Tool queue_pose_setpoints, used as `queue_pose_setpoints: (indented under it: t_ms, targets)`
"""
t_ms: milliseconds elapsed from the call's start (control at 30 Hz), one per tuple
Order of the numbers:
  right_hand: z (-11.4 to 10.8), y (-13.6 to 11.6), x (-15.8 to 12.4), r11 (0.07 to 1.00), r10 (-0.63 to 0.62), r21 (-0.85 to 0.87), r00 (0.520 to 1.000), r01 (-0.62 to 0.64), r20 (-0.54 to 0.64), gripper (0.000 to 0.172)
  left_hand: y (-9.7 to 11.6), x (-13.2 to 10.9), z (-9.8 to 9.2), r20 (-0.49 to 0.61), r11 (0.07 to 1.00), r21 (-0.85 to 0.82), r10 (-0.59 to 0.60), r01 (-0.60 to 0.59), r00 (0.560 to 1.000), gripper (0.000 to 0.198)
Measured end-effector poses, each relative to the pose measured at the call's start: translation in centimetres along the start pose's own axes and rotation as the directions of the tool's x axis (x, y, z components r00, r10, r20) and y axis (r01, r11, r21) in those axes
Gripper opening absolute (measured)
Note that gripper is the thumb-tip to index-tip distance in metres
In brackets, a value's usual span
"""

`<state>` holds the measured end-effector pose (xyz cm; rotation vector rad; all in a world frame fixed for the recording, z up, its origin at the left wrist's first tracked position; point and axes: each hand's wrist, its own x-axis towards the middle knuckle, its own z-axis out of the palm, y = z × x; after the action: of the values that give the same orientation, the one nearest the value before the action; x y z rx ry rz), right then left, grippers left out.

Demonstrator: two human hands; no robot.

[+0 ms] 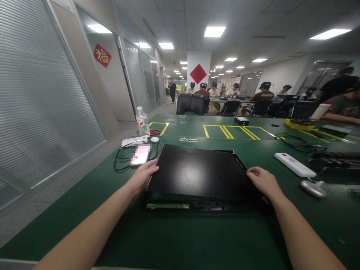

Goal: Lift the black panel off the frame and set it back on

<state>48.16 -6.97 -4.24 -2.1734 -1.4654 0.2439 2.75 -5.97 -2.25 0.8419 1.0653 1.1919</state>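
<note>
Black panel [194, 168] at frame centre, between both hands, long axis running left-right; neither hand clearly nearer. Left hand [144, 174] pinches its left edge, right hand [263, 182] pinches at its right edge. Panel flat, thin, dark, glare mid-surface; over black frame [225, 206] on green worktop [84, 225], green circuit strip [168, 206] showing below.
</note>
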Motion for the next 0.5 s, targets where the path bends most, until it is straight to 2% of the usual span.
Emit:
queue_pose_setpoints:
  t_ms: [200,367,500]
  targets:
    - [0.1,0.0,-0.1,1.0,-0.016,0.002,1.0,0.017,-0.021,0.024,0.1,0.3,-0.7,-0.014,0.986,0.13,0.108,-0.105,0.994,0.053]
    - [0.0,-0.1,-0.1,1.0,-0.009,0.002,1.0,0.009,-0.009,0.023,0.1,0.4,-1.1,-0.044,0.942,0.321,0.12,-0.1,0.992,0.061]
    - [0.0,-0.1,-0.1,1.0,0.003,-0.007,1.0,-0.003,0.0,0.023,0.2,0.2,-0.9,-0.063,0.886,0.448,0.168,-0.123,0.984,0.057]
